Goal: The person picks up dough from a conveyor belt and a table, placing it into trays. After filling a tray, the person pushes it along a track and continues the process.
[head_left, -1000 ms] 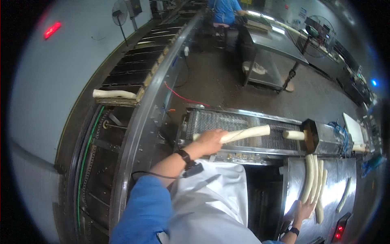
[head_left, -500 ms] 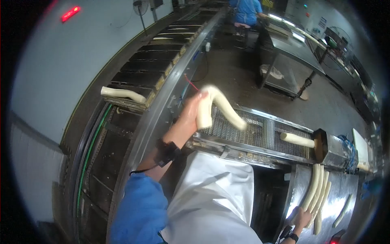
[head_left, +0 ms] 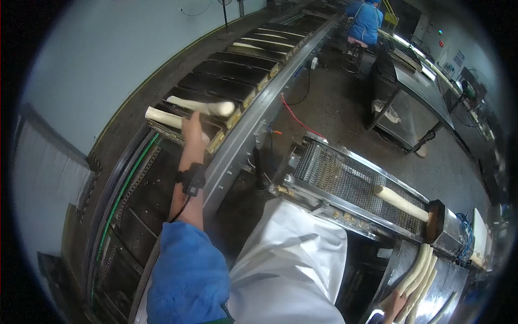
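Note:
Over the trays of the conveyor on the left, my left hand (head_left: 194,128) has its fingers closed at the near side of a pale dough roll (head_left: 208,108), which stretches across a dark tray. Just beside it, a second dough roll (head_left: 163,117) lies in the nearest tray, its right end hidden by my hand. At the lower right, my right hand (head_left: 395,305) is closed around one of several long dough strips (head_left: 416,278) lying side by side on a steel table (head_left: 448,272). Its fingers are partly hidden by the dough.
A wire-mesh belt (head_left: 345,175) carries another dough roll (head_left: 402,202) out of a metal housing (head_left: 449,229). Thin dough strips lie in farther trays (head_left: 253,47). A person in blue (head_left: 365,24) sits at the back near a steel table (head_left: 418,86). A red hose (head_left: 297,117) hangs behind the belt.
My left hand has moved left from above the mesh belt to the trays, and its folded dough roll is now stretched out. The roll on the belt extends farther out. My right hand stays at the strips.

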